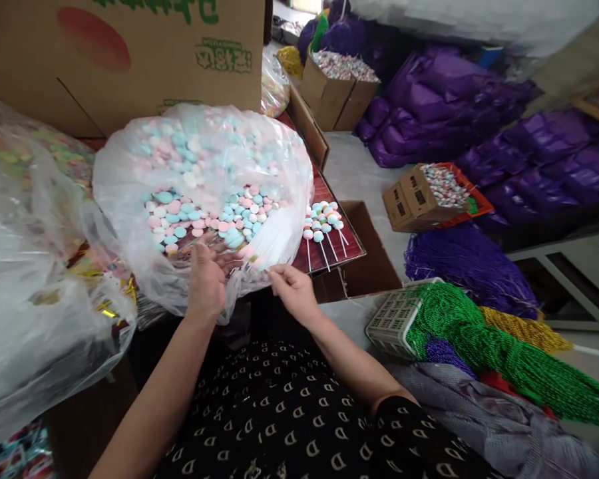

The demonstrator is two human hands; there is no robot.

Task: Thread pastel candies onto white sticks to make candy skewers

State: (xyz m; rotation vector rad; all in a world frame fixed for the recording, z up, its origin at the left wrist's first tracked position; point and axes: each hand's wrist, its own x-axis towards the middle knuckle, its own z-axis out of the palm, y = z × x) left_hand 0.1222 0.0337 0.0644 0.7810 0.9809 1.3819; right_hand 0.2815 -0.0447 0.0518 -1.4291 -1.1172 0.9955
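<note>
A large clear plastic bag (284, 143) lies open, full of round pink, blue and white candies (180, 216). At its near edge my left hand (209, 276) reaches in over the candies, fingers apart and blurred. My right hand (292, 289) is closed in a pinch just to the right, at the bag's edge. From its fingertips a candy stick (252, 258) points toward my left hand, with a few pastel pieces on it, partly smeared by motion. Several finished-looking candy sticks (322, 223) lie in a bunch on the dark red tabletop (307, 258) to the right.
A big cardboard box (154, 60) stands behind the bag. Another plastic bag (30, 279) crowds the left side. An open carton (374, 256) sits below the table's right edge. Beyond are a crate (392, 322) with green bead strings (459, 326), boxes of candies (329, 93) and purple bags (429, 100).
</note>
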